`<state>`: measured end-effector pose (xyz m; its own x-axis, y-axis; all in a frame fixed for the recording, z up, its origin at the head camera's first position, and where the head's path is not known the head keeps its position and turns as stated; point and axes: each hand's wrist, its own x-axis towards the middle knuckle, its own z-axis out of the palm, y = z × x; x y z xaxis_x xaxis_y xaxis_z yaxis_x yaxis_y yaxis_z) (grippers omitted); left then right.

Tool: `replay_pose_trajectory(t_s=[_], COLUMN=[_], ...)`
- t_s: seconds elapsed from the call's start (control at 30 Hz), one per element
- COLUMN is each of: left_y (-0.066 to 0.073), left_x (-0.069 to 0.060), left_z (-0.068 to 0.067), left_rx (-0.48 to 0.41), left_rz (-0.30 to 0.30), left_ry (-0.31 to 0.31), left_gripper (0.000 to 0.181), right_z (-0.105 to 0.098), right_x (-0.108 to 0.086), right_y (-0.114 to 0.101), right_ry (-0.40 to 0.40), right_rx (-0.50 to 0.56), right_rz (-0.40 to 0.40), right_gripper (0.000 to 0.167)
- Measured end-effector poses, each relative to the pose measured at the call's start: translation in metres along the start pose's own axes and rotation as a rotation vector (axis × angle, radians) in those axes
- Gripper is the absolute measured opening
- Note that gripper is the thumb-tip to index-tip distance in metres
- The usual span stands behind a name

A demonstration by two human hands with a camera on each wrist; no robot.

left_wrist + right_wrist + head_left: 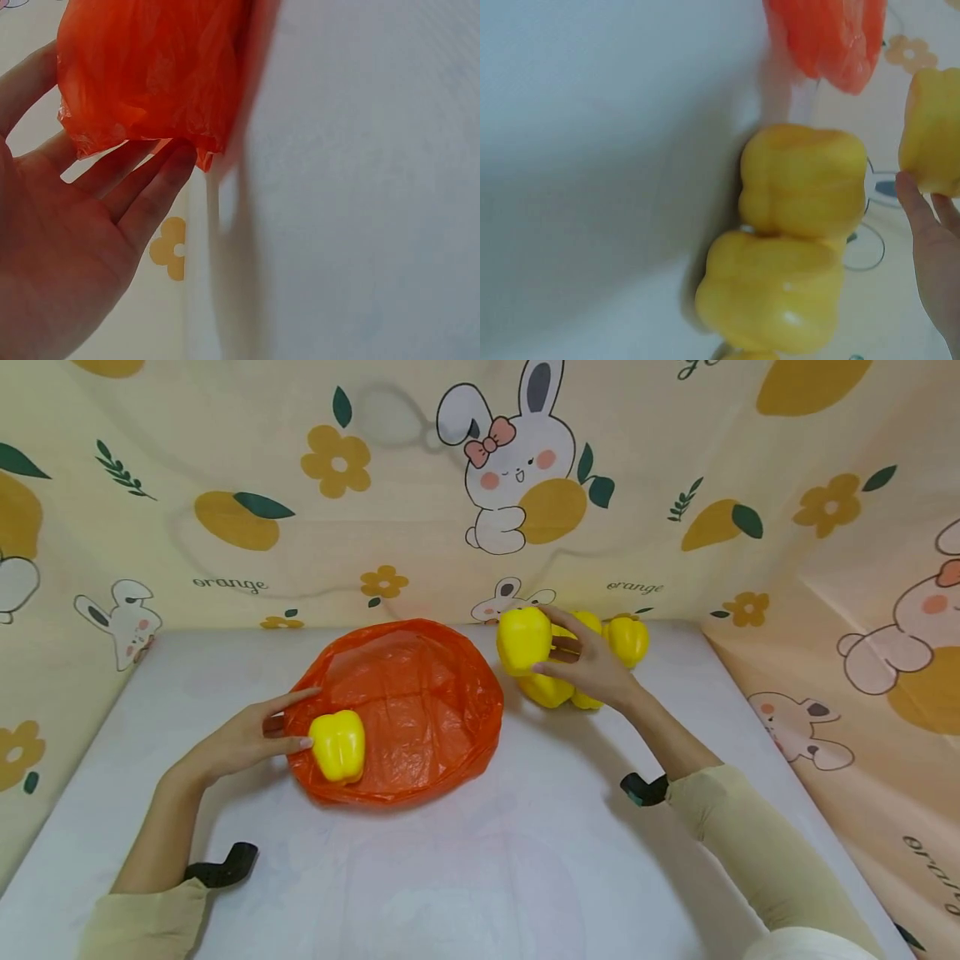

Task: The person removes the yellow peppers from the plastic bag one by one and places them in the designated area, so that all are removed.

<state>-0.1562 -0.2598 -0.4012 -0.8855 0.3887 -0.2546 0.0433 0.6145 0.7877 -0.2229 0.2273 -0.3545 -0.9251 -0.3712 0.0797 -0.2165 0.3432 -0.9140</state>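
Note:
An orange-red plastic bag (pixel 405 702) sits wide-mouthed on the table. One yellow bell pepper (pixel 339 747) lies inside it by the near left rim. My left hand (pixel 243 735) rests at the bag's left side with its fingers fairly straight. Its thumb tip is close beside that pepper; its other fingers touch the bag (pixel 150 67) in the left wrist view. Right of the bag, my right hand (pixel 592 660) holds another yellow bell pepper (pixel 523 641) up between thumb and fingers. Behind and below it is a group of yellow bell peppers (pixel 546 691), partly hidden by the hand.
A white table (pixel 465 877) bears everything. Patterned cloth (pixel 420 535) with rabbits and flowers hangs behind and at both sides. One pepper (pixel 627 640) stands at the group's right end. Black wrist mounts (pixel 228 866) stick out from both forearms.

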Motion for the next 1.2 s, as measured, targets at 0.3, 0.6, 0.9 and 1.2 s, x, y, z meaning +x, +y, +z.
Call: replay_pose_trajectory(t_s=[0.3, 0.6, 0.9, 1.2], left_y=[-0.002, -0.005, -0.002, -0.004], left_x=[-0.006, -0.009, -0.006, -0.002], left_z=[0.001, 0.002, -0.002, 0.002], left_rx=[0.006, 0.019, 0.021, 0.002], left_rz=[0.010, 0.017, 0.047, 0.039], left_ry=[0.010, 0.021, 0.019, 0.011], left_gripper=[0.078, 0.077, 0.076, 0.075], right_z=[-0.019, -0.043, -0.065, -0.082], right_x=[-0.014, -0.036, -0.050, -0.065], right_y=[0.006, 0.018, 0.021, 0.031], right_ry=[0.046, 0.098, 0.117, 0.146], right_rx=[-0.049, -0.113, -0.171, -0.176], right_rz=[0.013, 0.036, 0.023, -0.016], right_gripper=[0.083, 0.083, 0.084, 0.081])
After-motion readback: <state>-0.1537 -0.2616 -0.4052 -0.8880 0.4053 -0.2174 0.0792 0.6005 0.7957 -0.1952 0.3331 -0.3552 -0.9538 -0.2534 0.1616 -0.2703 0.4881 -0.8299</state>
